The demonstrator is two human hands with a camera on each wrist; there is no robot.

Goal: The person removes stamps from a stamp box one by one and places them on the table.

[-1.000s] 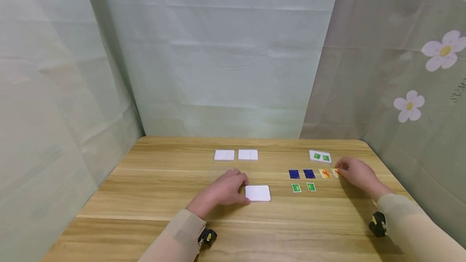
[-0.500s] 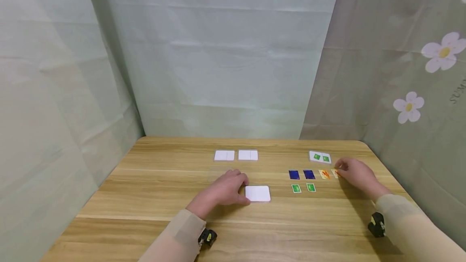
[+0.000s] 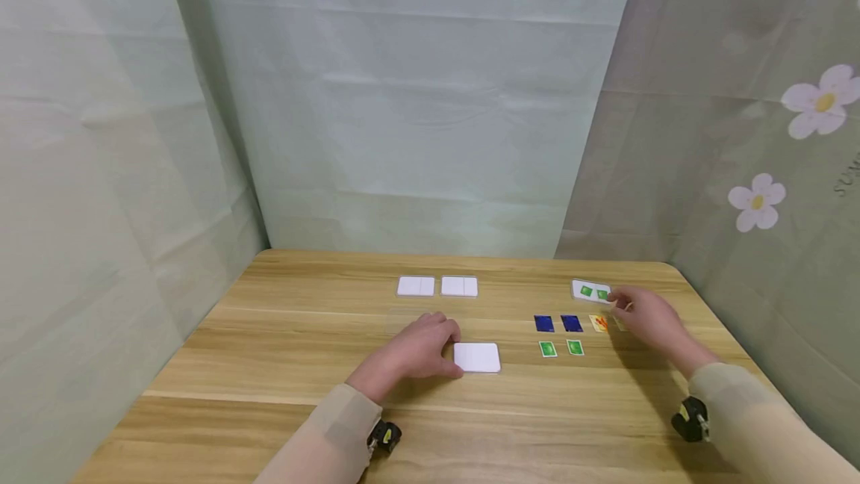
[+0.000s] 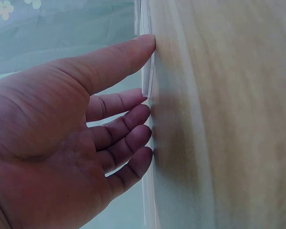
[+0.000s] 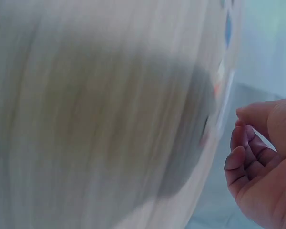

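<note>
In the head view my left hand point(image 3: 419, 346) rests on the table with its thumb and index finger at the left corners of a blank white card point(image 3: 477, 357), holding its edge. The left wrist view shows the card's thin edge point(image 4: 147, 71) beside the thumb, other fingertips down at the tabletop. My right hand point(image 3: 648, 316) hovers with loosely curled fingers over the right end of a row of small square tiles; nothing shows between thumb and index finger. An orange-patterned tile point(image 3: 599, 323) lies beside it, another mostly hidden under the hand. Fingertips overlap a white card with two green tiles point(image 3: 587, 291).
Two dark blue tiles point(image 3: 571, 323) continue the row leftward, with two green tiles point(image 3: 547, 349) nearer me. Two white cards point(image 3: 416, 286) lie at the back, and a faint clear sheet point(image 3: 399, 320) lies beyond my left hand. Curtains stand around the wooden table point(image 3: 302, 364).
My right hand has risen off the rightmost orange-patterned tile and shifted slightly left toward the card with green tiles. My left hand has stayed at the white card.
</note>
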